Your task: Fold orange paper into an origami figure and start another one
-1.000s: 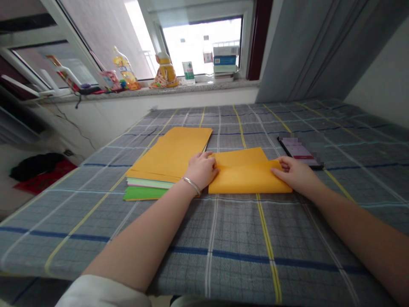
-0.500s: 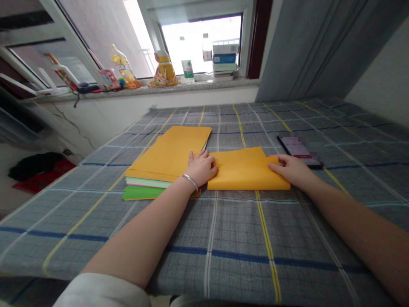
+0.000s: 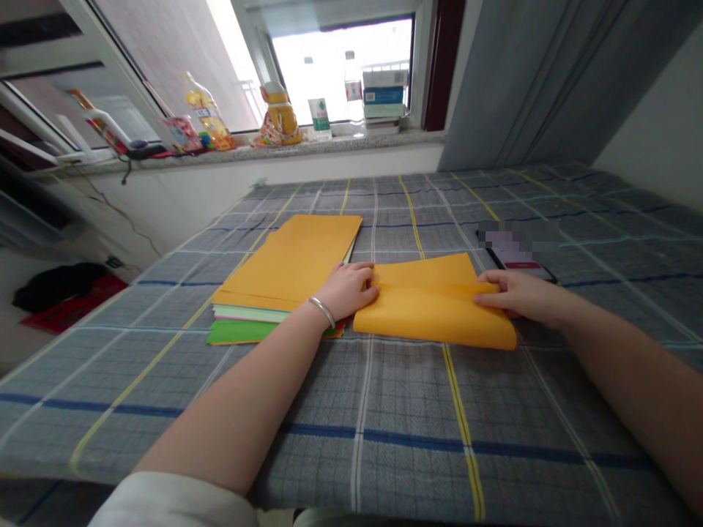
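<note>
Sheet, yellow-orange (image 3: 428, 318), is lying on the cloth-covered counter (image 3: 417, 410) directly ahead of the person, just R of the paper stack (image 3: 296, 256). Near portion is curving back over the far portion; a strip of the far portion is showing beyond the flap. Near edge is bulging round, not lying flat, and its R end is sitting closer to the person than its L end.

L hand (image 3: 351, 289) is bearing on the sheet's L end, fingers bent, prob. to stop that end sliding. Whether L grip is clamping paper betw. thumb and fingers or only pressing: can't tell. L hand is also overlapping the stack's R side in view; contact w/ stack not confirmed.

R hand (image 3: 521, 296) is pinching the flap's R end; R grip is together, thumb and fingertips closing on the paper. Spacing of hands, one per end, is apparently giving control over the flap's full width. Whether the R end is lifting off the cloth: unclear.

Stack is resting w/ yellow-orange uppermost, pale and green layers protruding at the near edge, approx. squared only; position near L hand is presumably for easy reach.

Phone (image 3: 510, 252) is lying just beyond R hand, partly masked by pixelation, seemingly set aside to leave working room. Bracelet (image 3: 323, 310) is encircling the L wrist, clear of the sheet.
</note>
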Demonstrator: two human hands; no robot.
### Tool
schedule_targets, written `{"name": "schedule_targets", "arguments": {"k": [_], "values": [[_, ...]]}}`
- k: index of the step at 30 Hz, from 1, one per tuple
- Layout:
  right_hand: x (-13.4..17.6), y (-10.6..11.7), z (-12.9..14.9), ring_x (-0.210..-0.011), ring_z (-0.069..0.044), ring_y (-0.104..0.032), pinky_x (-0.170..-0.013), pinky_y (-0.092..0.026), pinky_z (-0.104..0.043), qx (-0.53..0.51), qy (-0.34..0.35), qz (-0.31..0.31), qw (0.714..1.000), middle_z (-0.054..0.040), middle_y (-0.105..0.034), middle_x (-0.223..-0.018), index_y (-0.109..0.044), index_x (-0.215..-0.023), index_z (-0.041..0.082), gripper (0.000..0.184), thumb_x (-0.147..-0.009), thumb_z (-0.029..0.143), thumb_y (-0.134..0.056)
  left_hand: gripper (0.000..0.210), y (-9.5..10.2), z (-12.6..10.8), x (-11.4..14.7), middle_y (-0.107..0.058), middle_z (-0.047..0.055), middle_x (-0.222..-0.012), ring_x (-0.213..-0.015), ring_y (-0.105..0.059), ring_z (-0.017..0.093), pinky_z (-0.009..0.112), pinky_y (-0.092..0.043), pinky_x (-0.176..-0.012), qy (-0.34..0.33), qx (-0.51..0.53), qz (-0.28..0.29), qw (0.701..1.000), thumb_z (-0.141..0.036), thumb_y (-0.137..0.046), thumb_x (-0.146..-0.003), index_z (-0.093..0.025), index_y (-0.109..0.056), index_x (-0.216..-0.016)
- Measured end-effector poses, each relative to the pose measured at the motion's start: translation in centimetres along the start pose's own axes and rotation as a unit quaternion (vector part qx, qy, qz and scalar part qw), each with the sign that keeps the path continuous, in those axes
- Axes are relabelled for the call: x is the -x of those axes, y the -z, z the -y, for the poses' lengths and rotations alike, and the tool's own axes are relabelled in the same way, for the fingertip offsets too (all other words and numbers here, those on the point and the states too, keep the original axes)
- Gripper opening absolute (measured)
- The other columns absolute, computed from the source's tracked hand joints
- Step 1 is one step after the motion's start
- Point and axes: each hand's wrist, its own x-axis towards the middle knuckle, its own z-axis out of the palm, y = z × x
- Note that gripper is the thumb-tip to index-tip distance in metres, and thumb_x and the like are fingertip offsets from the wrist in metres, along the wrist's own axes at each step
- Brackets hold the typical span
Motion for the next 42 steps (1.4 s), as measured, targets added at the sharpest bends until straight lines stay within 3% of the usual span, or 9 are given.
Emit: {"name": "schedule_targets", "arguments": {"k": [3, 6, 11, 14, 18, 22, 28, 37, 42], "values": [[0.6, 0.4, -0.2, -0.047, -0.017, -0.058, -0.039, -0.038, -0.029, 0.076, -0.020, 0.013, 0.997, -0.0001, -0.065, -0.062, -0.062, -0.091, 0.025, 0.028, -0.070, 0.042, -0.069, 0.016, -0.1, -0.1, -0.1, -0.061, 0.009, -0.136, -0.124, -0.057, 0.024, 0.046, -0.036, -0.112, -0.020, 0.024, -0.020, 0.999, -0.030, -0.055, -0.089, -0.019, -0.059, -0.080], [0.4, 0.3, -0.4, -0.054, -0.020, -0.061, -0.048, -0.045, -0.033, 0.169, 0.009, -0.036, 0.985, -0.0020, -0.066, -0.065, -0.065, -0.088, 0.025, 0.023, -0.075, 0.044, -0.064, 0.016, -0.3, -0.3, -0.2, -0.059, 0.013, -0.136, -0.138, -0.046, 0.023, 0.037, -0.041, -0.109, -0.037, 0.053, -0.030, 0.997, -0.027, -0.057, -0.089, -0.019, -0.056, -0.075], [-0.7, 0.1, -0.9, -0.098, -0.031, -0.066, -0.085, -0.052, -0.045, 0.262, 0.156, -0.130, 0.944, -0.0100, -0.070, -0.098, -0.062, -0.069, 0.025, 0.014, -0.074, 0.039, -0.065, 0.016, -0.6, -0.5, -0.3, -0.065, 0.016, -0.127, -0.139, -0.044, 0.025, 0.038, -0.041, -0.108, -0.035, 0.047, -0.020, 0.998, -0.026, -0.056, -0.090, -0.019, -0.055, -0.076], [-1.3, 0.0, -1.2, -0.113, -0.032, -0.061, -0.096, -0.048, -0.047, 0.251, 0.175, -0.131, 0.943, -0.0097, -0.069, -0.107, -0.061, -0.068, 0.026, 0.015, -0.075, 0.038, -0.064, 0.013, -0.7, -0.4, -0.4, -0.064, 0.015, -0.127, -0.128, -0.053, 0.024, 0.038, -0.042, -0.105, -0.041, 0.045, -0.025, 0.998, -0.025, -0.055, -0.089, -0.018, -0.054, -0.077], [-2.2, -0.1, -1.4, -0.113, -0.031, -0.060, -0.095, -0.047, -0.045, 0.227, 0.169, -0.120, 0.951, -0.0080, -0.070, -0.098, -0.063, -0.068, 0.026, 0.016, -0.075, 0.040, -0.063, 0.015, -0.6, -0.1, -0.6, -0.068, 0.010, -0.102, -0.097, -0.062, 0.023, 0.035, -0.047, -0.086, -0.038, 0.070, -0.040, 0.996, -0.026, -0.054, -0.087, -0.019, -0.052, -0.074], [-2.7, -0.4, -1.0, -0.091, -0.027, -0.065, -0.078, -0.051, -0.040, 0.187, 0.144, -0.133, 0.963, -0.0073, -0.069, -0.093, -0.064, -0.069, 0.024, 0.018, -0.072, 0.042, -0.065, 0.016, -0.6, 0.2, -0.7, -0.059, 0.002, -0.073, -0.071, -0.054, 0.017, 0.029, -0.041, -0.067, -0.018, 0.126, -0.037, 0.991, -0.030, -0.054, -0.085, -0.019, -0.054, -0.074], [-3.0, -1.0, 0.4, -0.066, -0.022, -0.062, -0.059, -0.046, -0.034, 0.144, 0.052, -0.163, 0.975, -0.0029, -0.068, -0.071, -0.070, -0.077, 0.024, 0.018, -0.072, 0.041, -0.069, 0.015, -0.7, 0.3, -0.7, -0.061, 0.001, -0.077, -0.071, -0.054, 0.017, 0.028, -0.039, -0.065, 0.039, 0.189, -0.065, 0.979, -0.033, -0.056, -0.084, -0.019, -0.061, -0.085], [-4.1, -1.3, 0.1, -0.070, -0.024, -0.064, -0.062, -0.047, -0.036, 0.139, 0.075, -0.205, 0.966, -0.0036, -0.070, -0.076, -0.069, -0.078, 0.024, 0.020, -0.072, 0.043, -0.070, 0.009, -0.9, 0.4, -0.9, -0.058, -0.003, -0.072, -0.067, -0.052, 0.013, 0.025, -0.040, -0.064, 0.089, 0.298, -0.098, 0.945, -0.025, -0.063, -0.079, -0.019, -0.058, -0.079], [-4.1, -1.2, -1.3, -0.076, -0.025, -0.067, -0.067, -0.052, -0.038, 0.041, 0.100, -0.198, 0.974, -0.0044, -0.071, -0.080, -0.059, -0.074, 0.025, 0.024, -0.069, 0.045, -0.071, 0.007, -0.9, 0.4, -1.1, -0.060, -0.002, -0.073, -0.066, -0.053, 0.012, 0.024, -0.041, -0.063, 0.121, 0.375, -0.119, 0.911, -0.022, -0.064, -0.077, -0.018, -0.060, -0.080]]}}
